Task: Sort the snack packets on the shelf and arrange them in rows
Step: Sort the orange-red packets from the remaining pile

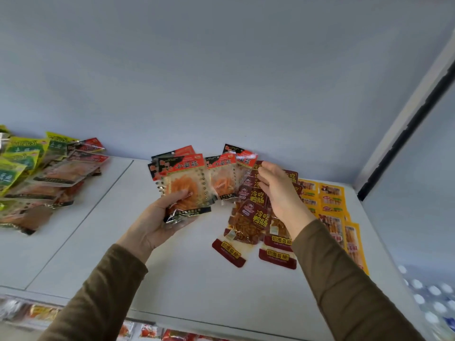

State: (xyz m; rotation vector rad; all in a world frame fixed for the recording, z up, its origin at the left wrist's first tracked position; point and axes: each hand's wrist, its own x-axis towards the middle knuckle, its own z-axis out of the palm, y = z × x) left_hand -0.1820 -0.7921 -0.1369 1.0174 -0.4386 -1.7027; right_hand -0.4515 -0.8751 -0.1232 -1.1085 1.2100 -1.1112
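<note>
Left hand (pixel 157 217) grasping a fanned stack of clear, red-topped packets of orange strips (pixel 184 183) above the white shelf (pixel 192 279), right hand (pixel 278 190) with fingers loosely curled over dark red packets (pixel 251 217) lying in rows, yellow packets (pixel 330 200) beside them, green and red packets (pixel 37 178) piled far left

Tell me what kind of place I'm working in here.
Most likely a small shop's snack aisle: a white display shelf carries many identical dark red packets, yellow packets and green packets, with more stock on the shelf below.
</note>
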